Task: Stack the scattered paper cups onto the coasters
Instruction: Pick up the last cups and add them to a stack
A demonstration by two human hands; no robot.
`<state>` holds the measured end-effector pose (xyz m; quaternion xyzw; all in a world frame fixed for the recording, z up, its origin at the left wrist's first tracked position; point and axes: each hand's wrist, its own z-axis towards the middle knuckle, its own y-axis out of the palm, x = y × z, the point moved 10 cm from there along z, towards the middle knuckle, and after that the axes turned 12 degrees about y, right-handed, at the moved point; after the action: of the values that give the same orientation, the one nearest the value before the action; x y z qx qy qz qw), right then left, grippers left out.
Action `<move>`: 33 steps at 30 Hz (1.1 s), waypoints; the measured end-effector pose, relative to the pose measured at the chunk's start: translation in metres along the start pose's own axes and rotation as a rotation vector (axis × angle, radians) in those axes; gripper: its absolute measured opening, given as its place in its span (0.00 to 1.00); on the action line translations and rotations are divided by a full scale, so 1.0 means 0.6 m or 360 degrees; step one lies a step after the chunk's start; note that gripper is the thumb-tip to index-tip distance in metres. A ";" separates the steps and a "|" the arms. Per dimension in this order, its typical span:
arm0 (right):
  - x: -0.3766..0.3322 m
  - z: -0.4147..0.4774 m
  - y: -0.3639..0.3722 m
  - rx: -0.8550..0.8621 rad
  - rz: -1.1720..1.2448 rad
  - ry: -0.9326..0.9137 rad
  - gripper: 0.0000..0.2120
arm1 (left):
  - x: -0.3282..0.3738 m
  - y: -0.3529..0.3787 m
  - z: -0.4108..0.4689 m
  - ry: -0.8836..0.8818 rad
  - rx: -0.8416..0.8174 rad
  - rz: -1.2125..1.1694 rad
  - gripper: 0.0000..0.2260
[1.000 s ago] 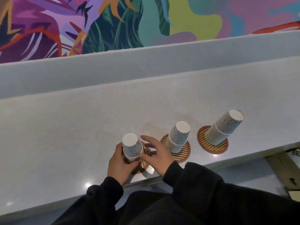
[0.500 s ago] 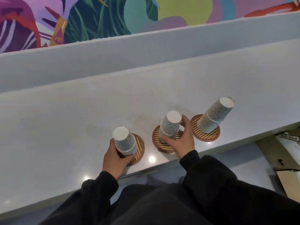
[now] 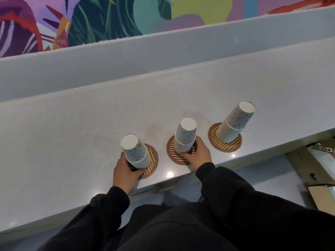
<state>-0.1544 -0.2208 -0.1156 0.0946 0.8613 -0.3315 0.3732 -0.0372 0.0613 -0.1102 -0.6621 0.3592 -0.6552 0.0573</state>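
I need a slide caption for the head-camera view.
Left hand and right hand each grip an upturned cup stack on striped coasters; a third stack stands untouched.

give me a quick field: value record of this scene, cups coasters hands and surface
surface: pale grey speckled counter
left stack: upside-down dotted paper cups on a round brown striped coaster
middle stack: dotted paper cups on a second striped coaster
right stack: tallest dotted paper cup stack on a third striped coaster, untouched
left hand: gripping the base of the left stack
right hand: gripping the base of the middle stack
loose cups: none visible
backdrop: colourful leaf mural
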 end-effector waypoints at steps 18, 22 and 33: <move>-0.009 0.002 -0.013 -0.0212 -0.0213 -0.0116 0.34 | 0.018 0.001 -0.017 -0.0098 0.0126 0.0097 0.38; -0.010 0.005 -0.015 -0.0236 -0.0238 -0.0144 0.34 | 0.022 0.003 -0.021 -0.0111 0.0136 0.0089 0.36; -0.007 0.008 -0.020 -0.0300 -0.0275 -0.0177 0.34 | 0.025 0.002 -0.035 -0.0126 0.0177 0.0160 0.34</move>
<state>-0.1532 -0.2327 -0.1089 -0.0340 0.8715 -0.2848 0.3977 -0.0584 0.0607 -0.0956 -0.6644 0.3526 -0.6437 0.1410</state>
